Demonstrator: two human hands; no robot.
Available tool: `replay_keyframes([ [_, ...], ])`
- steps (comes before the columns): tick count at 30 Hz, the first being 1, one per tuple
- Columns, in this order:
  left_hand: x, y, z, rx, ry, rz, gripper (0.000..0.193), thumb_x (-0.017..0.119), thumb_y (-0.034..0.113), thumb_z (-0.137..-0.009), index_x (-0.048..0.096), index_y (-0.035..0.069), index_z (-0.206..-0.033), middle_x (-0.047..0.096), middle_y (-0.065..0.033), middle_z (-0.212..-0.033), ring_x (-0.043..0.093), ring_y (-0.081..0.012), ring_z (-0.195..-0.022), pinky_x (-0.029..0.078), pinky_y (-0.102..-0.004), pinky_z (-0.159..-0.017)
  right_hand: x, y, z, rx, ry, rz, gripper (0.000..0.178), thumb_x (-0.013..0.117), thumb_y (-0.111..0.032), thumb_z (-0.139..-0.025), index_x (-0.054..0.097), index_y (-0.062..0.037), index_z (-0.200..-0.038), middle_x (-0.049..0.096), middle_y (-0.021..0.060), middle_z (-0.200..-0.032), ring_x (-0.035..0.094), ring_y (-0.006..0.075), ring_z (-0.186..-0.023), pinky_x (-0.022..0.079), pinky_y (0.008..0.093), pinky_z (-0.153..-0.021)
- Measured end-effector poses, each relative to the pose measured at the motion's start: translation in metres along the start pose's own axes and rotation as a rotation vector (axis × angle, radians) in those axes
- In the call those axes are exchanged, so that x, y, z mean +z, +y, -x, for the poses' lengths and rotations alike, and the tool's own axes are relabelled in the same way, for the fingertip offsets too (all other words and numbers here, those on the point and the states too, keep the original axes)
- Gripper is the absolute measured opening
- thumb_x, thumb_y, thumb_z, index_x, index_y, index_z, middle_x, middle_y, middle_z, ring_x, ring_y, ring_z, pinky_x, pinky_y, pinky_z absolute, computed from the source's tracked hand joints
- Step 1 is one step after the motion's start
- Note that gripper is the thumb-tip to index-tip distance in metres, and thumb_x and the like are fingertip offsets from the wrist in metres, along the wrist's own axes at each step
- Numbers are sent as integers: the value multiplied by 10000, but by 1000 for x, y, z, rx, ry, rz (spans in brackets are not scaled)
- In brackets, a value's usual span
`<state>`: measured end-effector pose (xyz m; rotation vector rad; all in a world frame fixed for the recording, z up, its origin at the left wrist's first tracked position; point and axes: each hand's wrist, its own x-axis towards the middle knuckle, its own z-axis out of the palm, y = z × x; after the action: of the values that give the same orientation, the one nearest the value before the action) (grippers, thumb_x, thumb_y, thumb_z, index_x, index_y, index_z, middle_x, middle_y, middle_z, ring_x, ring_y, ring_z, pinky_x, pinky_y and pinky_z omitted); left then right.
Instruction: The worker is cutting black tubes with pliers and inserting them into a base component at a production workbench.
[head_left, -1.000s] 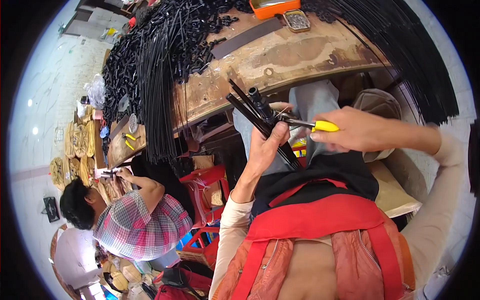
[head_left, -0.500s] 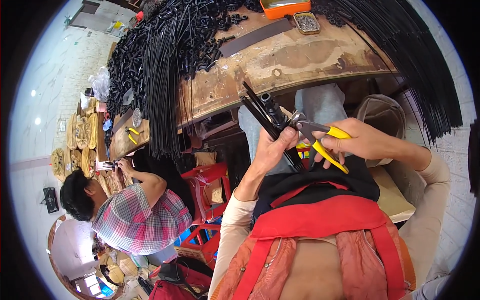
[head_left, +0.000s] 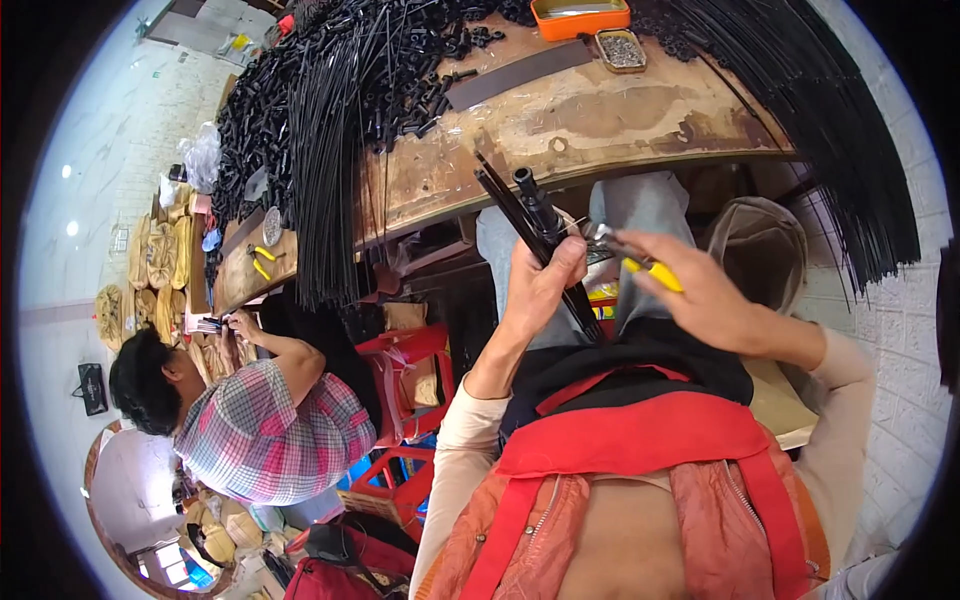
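My left hand (head_left: pixel 537 292) is closed around a bundle of thin black rods (head_left: pixel 510 205) and a thicker black tubular fitting (head_left: pixel 538 205) with an open upper end. Its thumb lies across the bundle, which tilts up and to the left above my lap. In my right hand (head_left: pixel 718 298) is a pair of pliers with yellow handles (head_left: pixel 655 274), gripped by the handles. The jaws meet the side of the fitting just beyond my left thumb, where a thin light wire or strand shows. Exactly what the jaws hold is too small to tell.
Ahead stands a worn wooden table (head_left: pixel 620 115) with a heap of black fittings (head_left: pixel 270 145), long black rods (head_left: pixel 330 200), a grey strip (head_left: pixel 520 75), an orange box (head_left: pixel 580 18) and a dish of small metal parts (head_left: pixel 621 50). A co-worker (head_left: pixel 275 430) sits at left near other yellow-handled pliers (head_left: pixel 262 261).
The pliers' handles have come together, and my right hand has turned and shifted slightly, with some blur. My left hand still holds the bundle, a little shifted. The whole view has moved slightly.
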<state>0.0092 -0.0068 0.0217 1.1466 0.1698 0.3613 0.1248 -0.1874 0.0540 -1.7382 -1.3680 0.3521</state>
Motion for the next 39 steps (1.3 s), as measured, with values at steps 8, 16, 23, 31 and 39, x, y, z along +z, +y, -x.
replay_keyframes([
  [8, 9, 1, 0, -9, -48, 21, 145, 593, 151, -951, 506, 45, -905, 439, 46, -631, 367, -37, -540, 290, -215, -483, -43, -20, -11, -3, -185, 405, 678, 565, 46, -774, 437, -148, -1410, 535, 123, -1100, 539, 318, -996, 475, 388, -806],
  [16, 10, 3, 3, -34, -103, 62, 143, 600, 147, -950, 498, 56, -907, 411, 63, -644, 350, -32, -554, 284, -212, -491, -46, -20, -13, -74, -144, 523, 696, 584, 37, -753, 440, -145, -1409, 534, 115, -1017, 536, 311, -938, 460, 396, -786],
  [23, 11, 4, 2, -59, -95, 72, 124, 594, 135, -953, 514, 56, -902, 401, 66, -648, 348, -34, -563, 294, -218, -505, -51, -21, -16, -20, -199, 451, 658, 623, -28, -806, 417, -141, -1420, 512, 99, -851, 537, 284, -740, 449, 365, -653],
  [31, 2, 8, 7, -130, -209, 76, 195, 680, 172, -897, 540, 41, -936, 488, 30, -679, 412, -52, -574, 351, -210, -536, -58, -30, -18, 683, -650, -605, 595, 780, -181, -767, 445, 12, -1219, 555, 74, -593, 592, 136, -491, 414, 266, -454],
  [39, 6, 6, 1, -128, -73, 142, 130, 648, 108, -913, 535, 53, -946, 439, 55, -658, 389, -42, -564, 361, -224, -534, -49, -12, -10, -235, -58, 497, 558, 668, -87, -770, 443, 2, -1272, 519, 186, -1071, 568, 330, -919, 484, 368, -770],
])
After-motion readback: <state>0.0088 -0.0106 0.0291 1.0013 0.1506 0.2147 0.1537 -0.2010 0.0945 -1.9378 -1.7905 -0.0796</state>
